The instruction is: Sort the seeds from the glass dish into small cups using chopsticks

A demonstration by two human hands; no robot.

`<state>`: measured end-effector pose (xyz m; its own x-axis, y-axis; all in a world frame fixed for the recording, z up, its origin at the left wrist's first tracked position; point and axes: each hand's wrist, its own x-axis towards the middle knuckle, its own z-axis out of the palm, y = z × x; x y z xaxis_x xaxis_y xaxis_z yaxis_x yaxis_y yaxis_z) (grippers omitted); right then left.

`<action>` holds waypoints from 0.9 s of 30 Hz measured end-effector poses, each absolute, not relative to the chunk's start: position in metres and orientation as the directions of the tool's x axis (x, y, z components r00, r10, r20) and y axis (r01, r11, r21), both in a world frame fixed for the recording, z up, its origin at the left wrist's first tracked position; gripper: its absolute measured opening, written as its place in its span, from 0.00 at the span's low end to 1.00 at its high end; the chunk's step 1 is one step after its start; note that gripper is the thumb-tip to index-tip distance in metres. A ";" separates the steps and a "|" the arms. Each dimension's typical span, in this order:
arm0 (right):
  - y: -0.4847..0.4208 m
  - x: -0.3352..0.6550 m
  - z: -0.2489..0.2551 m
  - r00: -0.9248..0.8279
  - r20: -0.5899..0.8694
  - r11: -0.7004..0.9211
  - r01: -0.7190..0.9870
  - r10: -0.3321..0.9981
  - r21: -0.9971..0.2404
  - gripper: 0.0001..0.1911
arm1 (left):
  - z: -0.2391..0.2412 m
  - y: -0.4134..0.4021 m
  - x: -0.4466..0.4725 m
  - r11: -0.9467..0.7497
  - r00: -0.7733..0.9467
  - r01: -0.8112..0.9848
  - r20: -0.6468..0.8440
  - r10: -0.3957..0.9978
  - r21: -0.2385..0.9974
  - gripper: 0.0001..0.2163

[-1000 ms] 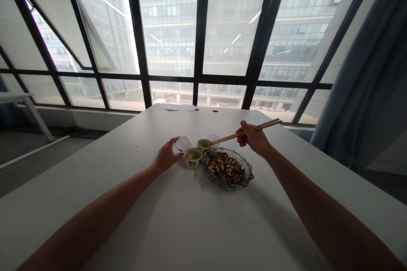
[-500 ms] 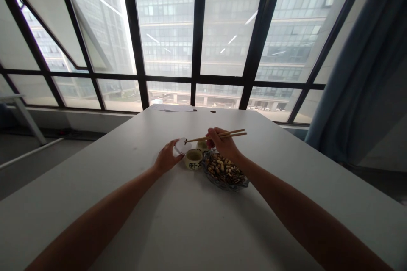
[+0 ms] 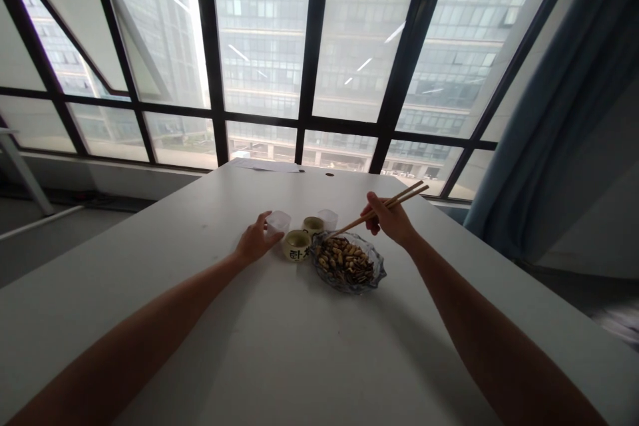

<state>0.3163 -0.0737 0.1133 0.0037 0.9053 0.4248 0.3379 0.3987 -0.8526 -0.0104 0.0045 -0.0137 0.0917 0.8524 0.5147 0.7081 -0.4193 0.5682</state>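
Note:
My left hand (image 3: 253,239) is closed round a small clear plastic cup (image 3: 278,221), left of two pale green cups. The nearer green cup (image 3: 297,245) has dark characters on its side; the farther green cup (image 3: 313,224) stands just behind it. In my right hand (image 3: 389,217) is a pair of chopsticks (image 3: 399,198), slanting down to the left. Their tips are at the far left rim of a scalloped glass bowl (image 3: 378,271). A heap of peanuts and sunflower seeds (image 3: 344,259) fills the bowl. Whether the tips pinch anything is too small to tell.
Behind the green cups stands another clear plastic cup (image 3: 328,218). White paper (image 3: 269,165) lies at the far end of the white table (image 3: 299,353). Beyond are tall framed windows (image 3: 264,33), with a blue curtain (image 3: 529,120) on the right.
The chopstick tips have moved from over the plastic cup in my left hand, rightward to the bowl's rim. My right hand has shifted right. The view has tilted slightly.

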 end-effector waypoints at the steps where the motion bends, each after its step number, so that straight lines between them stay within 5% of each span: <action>1: -0.073 0.322 0.114 -0.014 0.397 0.376 0.355 0.918 -0.856 0.37 | -0.014 0.005 -0.011 -0.411 0.090 0.712 0.506 0.858 0.569 0.34; 5: -0.069 0.333 0.114 -0.094 0.305 0.316 0.405 0.948 -0.858 0.38 | -0.018 0.010 -0.013 -0.417 0.112 0.730 0.507 0.854 0.541 0.33; 9: -0.069 0.335 0.115 -0.193 0.237 0.300 0.434 0.952 -0.850 0.38 | -0.020 0.015 -0.015 -0.520 0.144 0.746 0.661 0.737 0.417 0.31; 13: -0.072 0.334 0.118 -0.214 0.257 0.328 0.437 0.942 -0.837 0.38 | -0.012 0.005 -0.014 -0.523 0.095 0.789 0.777 0.622 0.322 0.21; 17: -0.072 0.334 0.117 -0.218 0.286 0.357 0.459 0.933 -0.813 0.37 | 0.001 -0.021 -0.003 -0.625 0.227 0.737 0.778 0.586 0.256 0.15; 27: -0.072 0.338 0.115 -0.311 0.299 0.424 0.519 0.902 -0.742 0.32 | 0.002 -0.045 0.018 -0.680 0.441 0.675 0.582 0.683 0.286 0.36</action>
<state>0.3382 -0.0715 0.1153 -0.3109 0.9023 0.2986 0.5192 0.4244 -0.7418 0.0180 -0.0446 0.0015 0.4415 0.6826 0.5823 0.6746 -0.6804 0.2862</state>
